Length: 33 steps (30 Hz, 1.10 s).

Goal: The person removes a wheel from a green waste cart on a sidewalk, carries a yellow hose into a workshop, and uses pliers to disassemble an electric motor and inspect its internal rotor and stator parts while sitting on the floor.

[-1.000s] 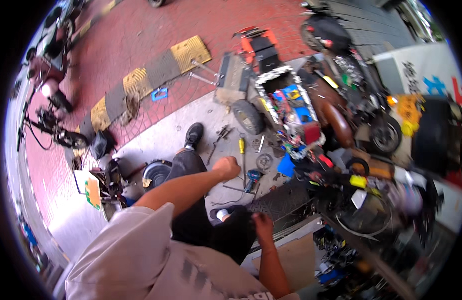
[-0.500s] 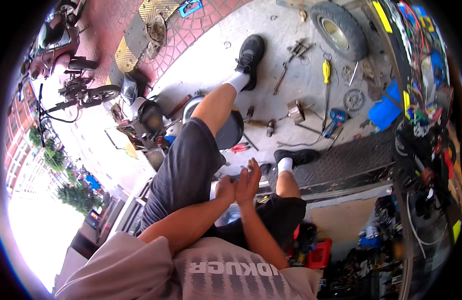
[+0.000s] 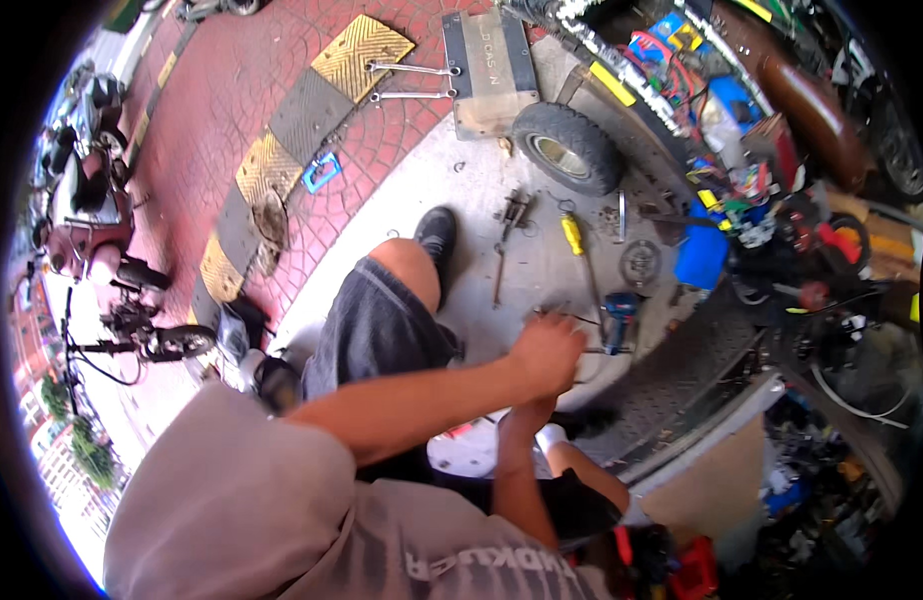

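1. Both arms now reach farther to the right than in the last frame: left hand (image 3: 548, 355) and right hand (image 3: 528, 412) have left the gap between the knees and come nearer the drill (image 3: 619, 322), while the view has swung to take in the grey box (image 3: 490, 75) and two wrenches (image 3: 414, 96).
2. Left grip: fingers curled inward, back of the hand upward; blur leaves it unclear whether anything is held. Right grip: mostly covered by the left hand and forearm, so I can't make out its spread or contents.
3. As for the drill, it lies on the pale floor (image 3: 422, 185), just right of the left hand in the picture, near the yellow-handled screwdriver (image 3: 573, 234) and the toothed disc (image 3: 640, 263).
4. I judge the step in hand to be close two-handed handling, with the hands overlapping.
5. Any next move from this crossed posture seems to call for separating the wrists first and keeping the fingers clear of the screwdriver's shaft.
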### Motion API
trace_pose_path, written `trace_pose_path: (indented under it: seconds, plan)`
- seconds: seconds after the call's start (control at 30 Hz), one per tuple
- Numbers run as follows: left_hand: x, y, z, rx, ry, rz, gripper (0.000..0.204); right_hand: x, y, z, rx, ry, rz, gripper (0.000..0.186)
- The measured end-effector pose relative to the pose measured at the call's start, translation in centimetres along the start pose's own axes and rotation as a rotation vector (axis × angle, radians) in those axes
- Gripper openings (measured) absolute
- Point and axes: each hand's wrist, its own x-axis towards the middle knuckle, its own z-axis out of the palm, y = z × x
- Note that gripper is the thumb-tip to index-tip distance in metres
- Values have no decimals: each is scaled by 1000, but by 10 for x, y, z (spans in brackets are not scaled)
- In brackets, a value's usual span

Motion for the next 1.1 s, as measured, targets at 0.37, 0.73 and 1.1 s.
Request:
trace_pose_path:
  seconds: [0.37, 0.73, 1.1]
  plan:
    - [0, 8, -44, -244, -97, 686, 24, 182, 160, 110, -816, 100, -236, 55]
    - [-15, 34, -80, 304, -180, 1017, 25, 166, 141, 141, -848, 256, -142, 54]
    - [40, 14, -119, 287, -353, 855, 33, 195, 116, 168, -896, 216, -130, 54]
